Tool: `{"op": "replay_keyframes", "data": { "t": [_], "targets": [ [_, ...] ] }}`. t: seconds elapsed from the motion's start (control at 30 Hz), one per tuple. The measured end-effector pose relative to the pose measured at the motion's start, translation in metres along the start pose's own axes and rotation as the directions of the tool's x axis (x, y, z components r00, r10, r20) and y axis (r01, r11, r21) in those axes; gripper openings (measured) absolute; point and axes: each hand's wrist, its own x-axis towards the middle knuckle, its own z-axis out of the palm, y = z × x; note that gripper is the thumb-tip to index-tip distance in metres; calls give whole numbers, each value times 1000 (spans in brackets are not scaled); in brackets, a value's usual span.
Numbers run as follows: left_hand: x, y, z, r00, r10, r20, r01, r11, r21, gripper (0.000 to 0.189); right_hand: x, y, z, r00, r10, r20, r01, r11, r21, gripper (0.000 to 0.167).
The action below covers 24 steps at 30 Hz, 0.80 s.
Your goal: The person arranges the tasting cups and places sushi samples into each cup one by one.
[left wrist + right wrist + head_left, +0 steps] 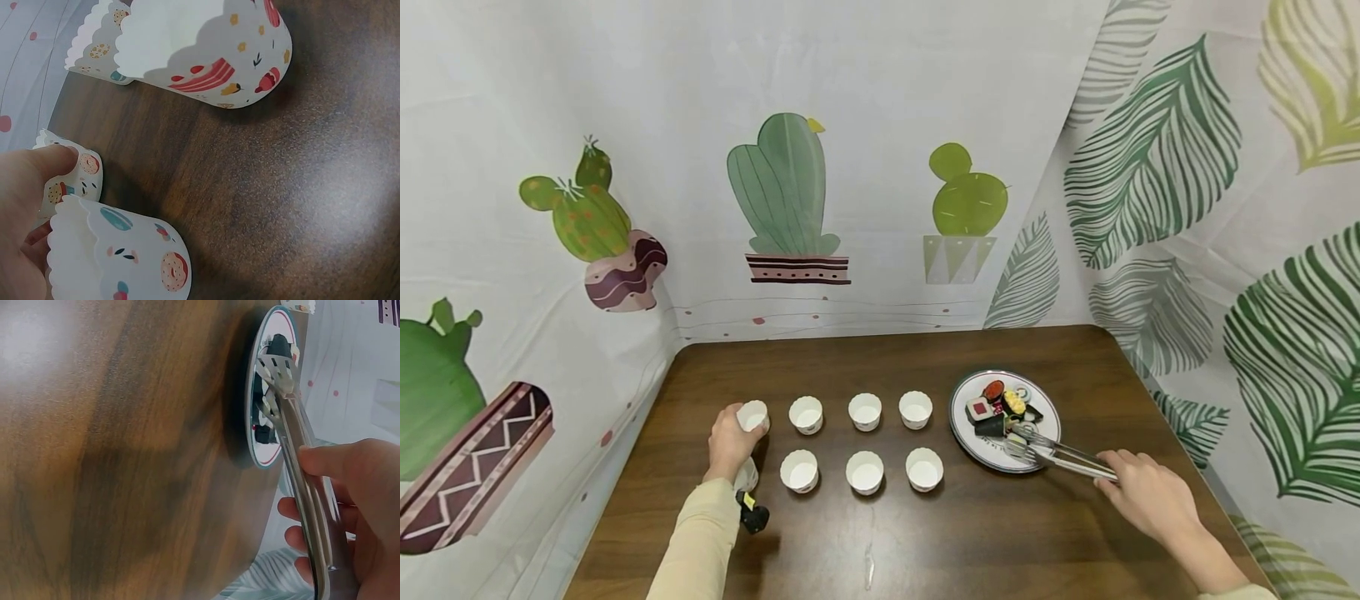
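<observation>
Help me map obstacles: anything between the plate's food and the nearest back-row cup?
Nothing visible beyond the plate rim and bare table separates the food from that cup; the tongs in the right hand reach in from the opposite side.

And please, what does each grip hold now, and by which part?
The right grip holds the metal tongs by their handle; the left grip holds the back row's leftmost paper cup by its side.

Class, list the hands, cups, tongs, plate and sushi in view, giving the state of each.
Left hand: gripping back-left cup
Back-left cup: held, mouth up
Front-left cup: partly hidden, contents unclear
Other six cups: upright, empty
Plate: flat, bearing sushi
Sushi: clustered
Right hand: holding tongs
Tongs: tips at sushi; gripping a piece or not, unclear
</observation>
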Motion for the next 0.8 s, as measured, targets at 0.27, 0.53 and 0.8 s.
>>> {"op": "replay_keyframes", "data": {
  "t": [0.27, 0.53, 0.8],
  "targets": [
    [0, 0, 2, 1000, 9, -10, -9, 1000, -1, 63, 5, -1, -3, 1000, 4, -14, -4, 1000, -7, 29],
    [2, -1, 1, 1000, 13, -5, -13, 1000, 2, 64, 8, -2, -6, 999, -24, -27, 23, 999, -22, 30],
    [3, -2, 1, 1000, 9, -6, -9, 1000, 5, 64, 7, -2, -5, 997, -52, -60, 51, 998, -32, 31]
  ]
}}
